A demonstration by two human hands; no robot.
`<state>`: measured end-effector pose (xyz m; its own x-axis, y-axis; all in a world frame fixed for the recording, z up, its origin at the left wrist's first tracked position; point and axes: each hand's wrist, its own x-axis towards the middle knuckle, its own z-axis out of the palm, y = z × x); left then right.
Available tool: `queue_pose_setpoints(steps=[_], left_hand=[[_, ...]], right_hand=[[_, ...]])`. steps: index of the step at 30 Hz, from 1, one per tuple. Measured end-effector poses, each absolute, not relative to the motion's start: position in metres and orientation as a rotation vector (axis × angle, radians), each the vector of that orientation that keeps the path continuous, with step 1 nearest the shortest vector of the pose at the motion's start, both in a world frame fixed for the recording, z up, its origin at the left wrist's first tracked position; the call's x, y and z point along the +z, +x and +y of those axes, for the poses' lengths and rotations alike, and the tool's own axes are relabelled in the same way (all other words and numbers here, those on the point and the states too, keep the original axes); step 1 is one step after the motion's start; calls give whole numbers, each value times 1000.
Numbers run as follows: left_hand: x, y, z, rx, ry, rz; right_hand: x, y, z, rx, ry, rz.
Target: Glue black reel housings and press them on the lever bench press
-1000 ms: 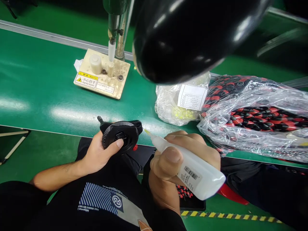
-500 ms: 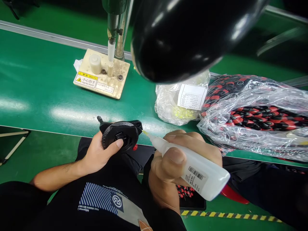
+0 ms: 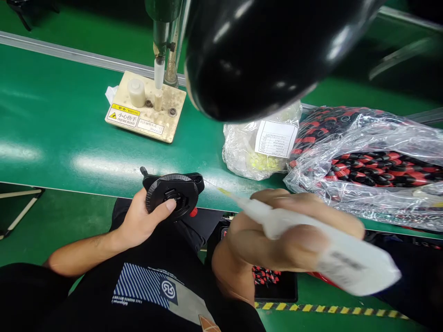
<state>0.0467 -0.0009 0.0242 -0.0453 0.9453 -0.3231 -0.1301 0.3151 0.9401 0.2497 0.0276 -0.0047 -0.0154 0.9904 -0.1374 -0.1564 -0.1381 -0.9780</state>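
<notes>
clamped in the left hand (image 3: 134, 226), between the thumb (image 3: 165, 210) in front and the fingers mostly hidden behind: a black dial (image 3: 173, 185), with fine marks around its rim. pressed near its middle by the thumb, probably for a steady hold, with the small holed end free of the grip, turned toward the other hand. seen from this grip: the middle just by the thumb, the left rim close to the palm, the holed end well apart from the fingers. wrapped in the right hand (image 3: 261, 244), somewhat blurred: a white bottle (image 3: 360, 260), lying slantwise, with its narrow yellow tip (image 3: 224, 191) ahead of the fingers and aimed at the dial, held by the body perhaps to leave the tip free. between tip and dial, a thin pale line (image 3: 209, 183); whether needle or liquid, cannot tell. farther out, on the green table (image 3: 51, 120): a press (image 3: 158, 74) with a warning label (image 3: 122, 115), a clear bag (image 3: 238, 154) with yellow pieces (image 3: 263, 161), and a larger bag (image 3: 377, 138) of red and black parts (image 3: 374, 169), likely placed for easy reach. below the right arm (image 3: 233, 276), a black tray (image 3: 289, 287) with similar parts.
</notes>
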Motion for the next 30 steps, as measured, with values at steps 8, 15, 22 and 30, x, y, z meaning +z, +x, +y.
queue_pose_setpoints(steps=[8,15,22,30], left_hand=[[8,27,29,944,470,1274],[-6,9,83,671,605,1177],[-28,-7,126,459,560,765],[-40,-14,122,499,501,700]], right_hand=[[-47,271,36,1685,-787,-188],[-56,292,45,1415,-704,-77],[-61,274,27,1396,-841,-246],[-73,221,193,761,-1497,-1399]])
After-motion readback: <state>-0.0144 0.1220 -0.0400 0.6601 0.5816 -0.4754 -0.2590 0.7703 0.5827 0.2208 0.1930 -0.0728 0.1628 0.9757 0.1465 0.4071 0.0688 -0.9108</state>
